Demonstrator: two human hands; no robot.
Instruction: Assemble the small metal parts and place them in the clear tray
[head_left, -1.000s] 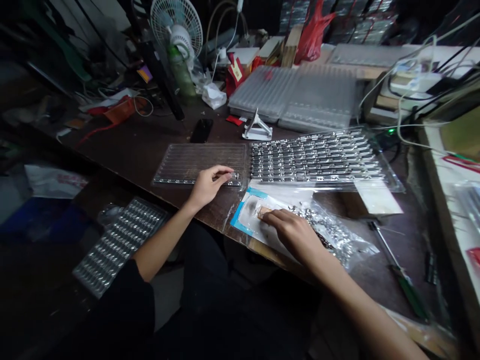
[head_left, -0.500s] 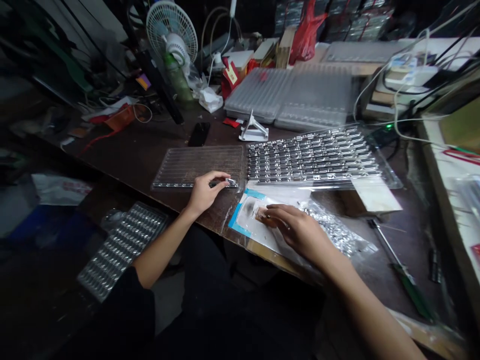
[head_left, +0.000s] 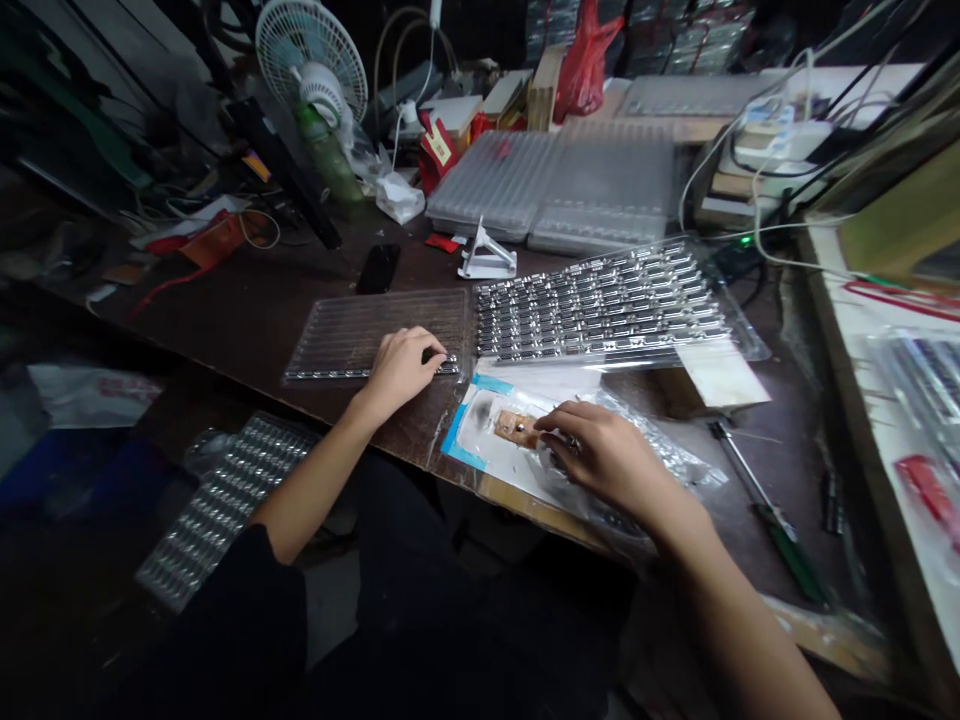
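Note:
My left hand bends over the near edge of a clear ribbed plastic tray, thumb and forefinger closed at a small shiny metal rod in the front groove. More shiny pieces lie along that groove, left of the hand. My right hand is closed just right of a small brown wooden block; whatever its fingertips pinch is too small to make out. The block lies on a white pad with blue tape. Behind and beside the right hand rests a clear bag of small metal parts.
A second tray filled with rows of metal rods adjoins the first. Beyond stand a white stand, a phone and stacked plastic trays. A white-topped box and a green-handled screwdriver lie right. Another filled tray sits lower left.
The view has shifted, moving the scene left. My right hand has drawn back rightward from the wooden block, uncovering more of it. My left hand stays at the front groove, its fingers more tucked in.

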